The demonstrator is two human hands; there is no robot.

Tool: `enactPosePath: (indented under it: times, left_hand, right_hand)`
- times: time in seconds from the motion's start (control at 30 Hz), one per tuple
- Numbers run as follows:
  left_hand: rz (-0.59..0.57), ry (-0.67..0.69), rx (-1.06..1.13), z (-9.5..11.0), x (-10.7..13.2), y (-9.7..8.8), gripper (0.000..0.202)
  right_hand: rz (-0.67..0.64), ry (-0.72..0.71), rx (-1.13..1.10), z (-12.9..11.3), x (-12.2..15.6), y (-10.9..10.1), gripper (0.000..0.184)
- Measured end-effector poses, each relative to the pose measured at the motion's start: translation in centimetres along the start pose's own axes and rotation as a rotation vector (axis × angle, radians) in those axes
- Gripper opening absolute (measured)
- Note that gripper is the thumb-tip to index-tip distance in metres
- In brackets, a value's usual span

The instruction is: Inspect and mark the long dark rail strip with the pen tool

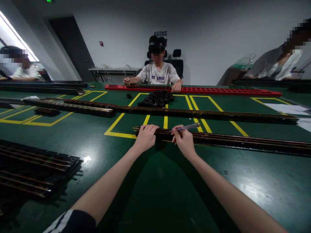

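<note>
Green table (150,191), left hand (145,138) cupped over strip (223,140) (grip unclear), right hand (184,141) clasping screwdriver (189,127)

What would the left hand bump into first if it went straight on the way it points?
Past the long, narrow black strips beneath it, the left hand would probably meet the long, dark, gold-streaked strip lying across the green table; depth is unclear, so it might pass above.

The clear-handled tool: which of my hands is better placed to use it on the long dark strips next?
Probably your right hand: it holds the clear-handled tool beside the long dark strips. Your left hand is on the strips near their left end, so seems better for steadying.
</note>
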State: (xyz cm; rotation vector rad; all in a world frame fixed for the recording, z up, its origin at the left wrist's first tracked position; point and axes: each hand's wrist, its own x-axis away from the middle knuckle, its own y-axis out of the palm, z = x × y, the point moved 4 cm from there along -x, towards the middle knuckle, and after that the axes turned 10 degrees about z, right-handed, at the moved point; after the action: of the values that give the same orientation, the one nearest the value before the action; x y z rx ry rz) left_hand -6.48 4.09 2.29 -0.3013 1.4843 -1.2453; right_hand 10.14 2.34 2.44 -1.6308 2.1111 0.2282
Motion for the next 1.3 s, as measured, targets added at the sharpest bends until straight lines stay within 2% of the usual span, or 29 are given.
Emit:
enactPosePath:
  times: [0.23,0.5,0.67,0.93,1.13,1.3]
  left_hand:
    - [0.009,0.021,-0.05,0.18,0.03,0.16,0.038]
    - [0.072,0.004,-0.075,0.05,0.03,-0.28,0.039]
    - [0.036,0.025,-0.017,-0.11,0.12,-0.16,0.036]
    - [0.034,0.041,-0.068,0.11,0.07,0.11,0.038]
    - [0.03,0.037,-0.069,0.13,0.05,0.0,0.033]
    - [0.049,0.032,-0.087,0.32,0.06,0.04,0.03]
  right_hand:
    - [0.013,0.007,-0.016,0.06,0.01,-0.05,0.041]
    - [0.006,0.028,-0.034,0.24,0.04,0.05,0.036]
    - [0.016,0.017,-0.049,0.27,0.0,0.08,0.031]
    - [0.158,0.026,-0.049,0.54,0.01,-0.62,0.028]
    - [0.078,0.043,-0.074,0.94,-0.06,-0.51,0.032]
    - [0.073,0.035,-0.063,0.88,-0.05,-0.56,0.032]
